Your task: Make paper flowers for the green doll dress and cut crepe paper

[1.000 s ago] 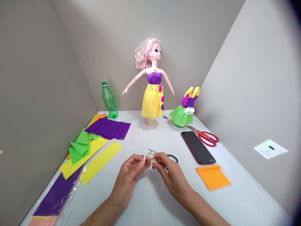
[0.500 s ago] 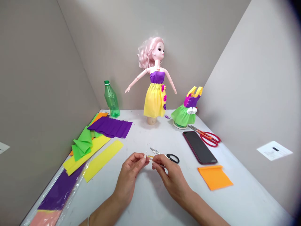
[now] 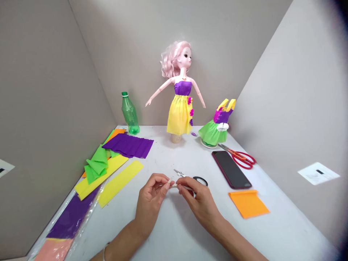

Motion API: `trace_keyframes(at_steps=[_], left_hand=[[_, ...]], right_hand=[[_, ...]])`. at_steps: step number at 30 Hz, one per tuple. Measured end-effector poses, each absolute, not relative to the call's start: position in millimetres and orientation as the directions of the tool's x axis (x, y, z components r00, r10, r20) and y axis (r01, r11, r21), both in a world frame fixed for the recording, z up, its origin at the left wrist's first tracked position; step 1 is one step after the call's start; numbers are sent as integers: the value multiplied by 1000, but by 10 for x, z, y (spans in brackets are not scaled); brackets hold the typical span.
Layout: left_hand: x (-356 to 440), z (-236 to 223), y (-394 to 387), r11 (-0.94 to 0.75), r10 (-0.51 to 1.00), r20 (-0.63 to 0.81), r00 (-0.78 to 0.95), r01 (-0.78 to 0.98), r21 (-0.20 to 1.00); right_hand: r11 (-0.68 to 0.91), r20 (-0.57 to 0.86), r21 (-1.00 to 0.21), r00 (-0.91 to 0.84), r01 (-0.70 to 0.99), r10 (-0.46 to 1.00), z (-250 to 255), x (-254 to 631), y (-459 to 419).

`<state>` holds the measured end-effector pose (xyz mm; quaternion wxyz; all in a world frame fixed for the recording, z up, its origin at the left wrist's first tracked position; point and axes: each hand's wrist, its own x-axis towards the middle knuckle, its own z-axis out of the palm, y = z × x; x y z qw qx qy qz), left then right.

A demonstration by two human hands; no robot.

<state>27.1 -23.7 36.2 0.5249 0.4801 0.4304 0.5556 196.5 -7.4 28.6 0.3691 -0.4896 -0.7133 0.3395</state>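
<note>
A small narrow white strip (image 3: 170, 180) sticks up from the pinched fingertips of my left hand (image 3: 151, 195), which is closed on it. My right hand (image 3: 199, 199) pinches a thin white length close by. Whether both hands hold one and the same strip I cannot tell, since the fingers cover most of it. The two sets of fingertips almost meet over the middle of the table. Just behind my right hand lie scissors with black handles (image 3: 201, 180), their blades pointing left and partly hidden by that hand.
At the back stands a doll (image 3: 182, 87) in a purple and yellow dress, between a green bottle (image 3: 129, 114) and a small dress (image 3: 214, 130). Crepe paper pieces (image 3: 129, 145) lie left. Right are a phone (image 3: 231, 169), red scissors (image 3: 243, 161) and orange paper (image 3: 249, 204).
The view has shifted slightly, so everything sits a little further right. Both hands stay together, fingers moving slightly on the white strip. A yellow loop seen near the fingertips earlier no longer shows.
</note>
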Motion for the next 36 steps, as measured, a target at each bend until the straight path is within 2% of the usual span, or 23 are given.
trace_keyframes(at_steps=[5,12,29,36], left_hand=[[249,307,-173,-7,1000,2,-27,-183,983],[270,259,-156,161,987,-162,6,-137,977],[335,305,-218,110,992,-107,63,-56,992],[346,286,-233,112,993,-108,58,-73,991]], right_hand=[[212,133,-906,-228,366,965,313,1970,-69],[263,202,-881,-190,393,961,391,1937,-119],[253,209,-888,-153,384,966,371,1875,-145],[254,219,-892,-136,373,966,355,1870,-146]])
